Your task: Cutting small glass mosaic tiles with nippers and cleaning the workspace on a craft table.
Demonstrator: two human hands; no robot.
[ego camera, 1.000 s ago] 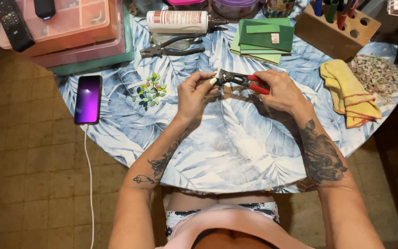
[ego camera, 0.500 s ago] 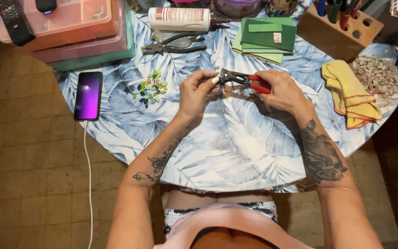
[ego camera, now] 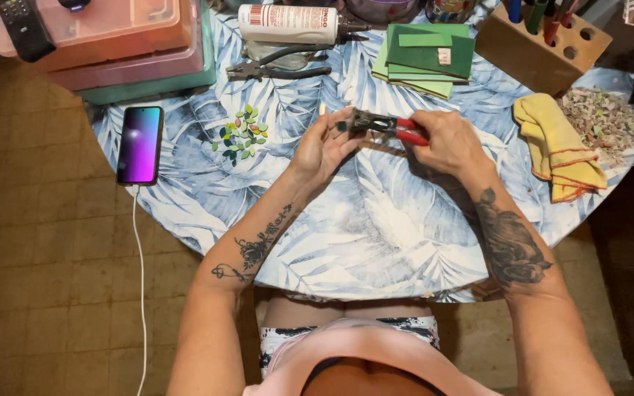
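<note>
Red-handled nippers [ego camera: 384, 126], held above the middle of the round table [ego camera: 376, 242] with its blue leaf-print cloth; right hand [ego camera: 445, 141] closed round the red handles, tool head pointing toward the left hand [ego camera: 323, 147]. Left hand: fingers pinched together at the tool's head on a small piece (too small to make out). Hands close together, almost meeting at the tool.

Surroundings: small heap of green tile chips [ego camera: 240, 137] left of the left hand; lit phone [ego camera: 140, 144] at the table's left edge, white cable hanging down; second pair of dark pliers [ego camera: 277, 68] and white glue tube [ego camera: 291, 23] behind; stack of green sheets [ego camera: 423, 59]; wooden tool block [ego camera: 544, 48]; folded yellow cloth [ego camera: 555, 147] beside a pile of pale shards [ego camera: 603, 117]; plastic storage boxes [ego camera: 122, 44] far left
</note>
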